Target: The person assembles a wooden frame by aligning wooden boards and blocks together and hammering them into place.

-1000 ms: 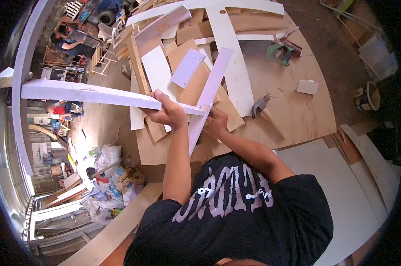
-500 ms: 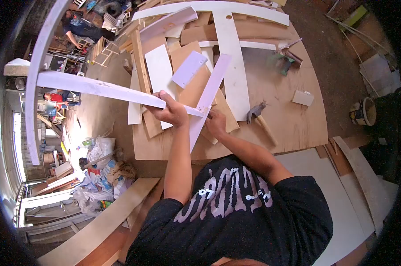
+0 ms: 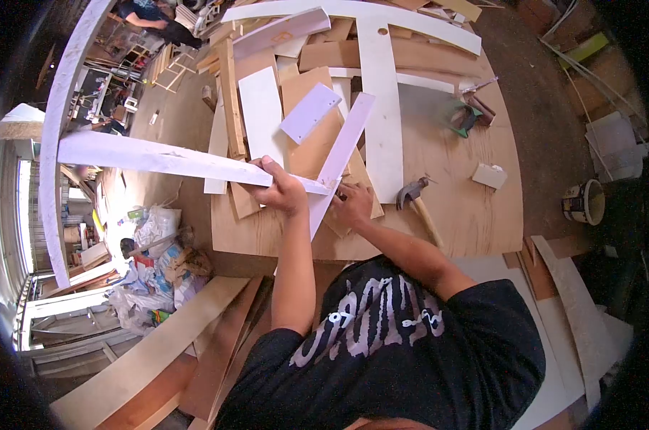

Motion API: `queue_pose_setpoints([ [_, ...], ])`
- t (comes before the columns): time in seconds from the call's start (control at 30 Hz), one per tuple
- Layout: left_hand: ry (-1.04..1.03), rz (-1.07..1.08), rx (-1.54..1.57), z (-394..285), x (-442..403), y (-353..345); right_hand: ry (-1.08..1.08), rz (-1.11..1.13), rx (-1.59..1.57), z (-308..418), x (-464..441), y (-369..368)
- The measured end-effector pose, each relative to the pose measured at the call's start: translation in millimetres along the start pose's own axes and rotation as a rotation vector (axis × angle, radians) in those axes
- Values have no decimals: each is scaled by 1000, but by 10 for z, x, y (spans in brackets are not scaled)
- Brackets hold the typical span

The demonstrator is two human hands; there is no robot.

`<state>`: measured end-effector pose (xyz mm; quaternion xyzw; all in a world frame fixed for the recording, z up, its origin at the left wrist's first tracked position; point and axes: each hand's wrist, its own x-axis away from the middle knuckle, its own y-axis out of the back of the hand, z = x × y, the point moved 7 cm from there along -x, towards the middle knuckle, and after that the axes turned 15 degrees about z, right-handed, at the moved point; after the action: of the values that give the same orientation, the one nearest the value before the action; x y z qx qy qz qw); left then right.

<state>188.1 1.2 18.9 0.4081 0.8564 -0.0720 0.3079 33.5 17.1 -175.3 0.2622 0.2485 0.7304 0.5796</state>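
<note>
Bar, pale, crosses over table's left edge; its far end meets long crosspiece, so that joint looks done. Near end meets flat strip nr table's near edge; can't tell if it's fixed, so prob. that joint's what's left. L hand is wrapped round bar; R hand has fingers curled by strip's edge, grip unclear. Hammer lies nr near edge, unheld.

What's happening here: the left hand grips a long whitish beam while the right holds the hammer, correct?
Not quite: the head view shows the hammer lying on the tabletop, apart from the right hand; the left hand grips the beam.
</note>
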Motion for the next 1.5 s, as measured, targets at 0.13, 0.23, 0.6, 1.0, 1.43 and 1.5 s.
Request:
queue_pose_setpoints([
  [0.13,4,15,-49,-7,-15,-42,38,51,-12,-4,22,57],
  [0.23,-24,-110,2,-23,11,-34,51,7,4,-108,-16,-6],
  [0.6,-103,-41,-78,-305,59,-157,88,46,-71,-177,0,82],
  [1.0,-88,1,-130,-213,-29,-208,80,89,-34,-117,-18,135],
  [1.43,-99,28,-166,-108,-83,-255,96,141,11,-158,-84,132],
  [1.5,-87,0,-128,-171,-84,-292,211,143,-84,-152,-111,145],
])
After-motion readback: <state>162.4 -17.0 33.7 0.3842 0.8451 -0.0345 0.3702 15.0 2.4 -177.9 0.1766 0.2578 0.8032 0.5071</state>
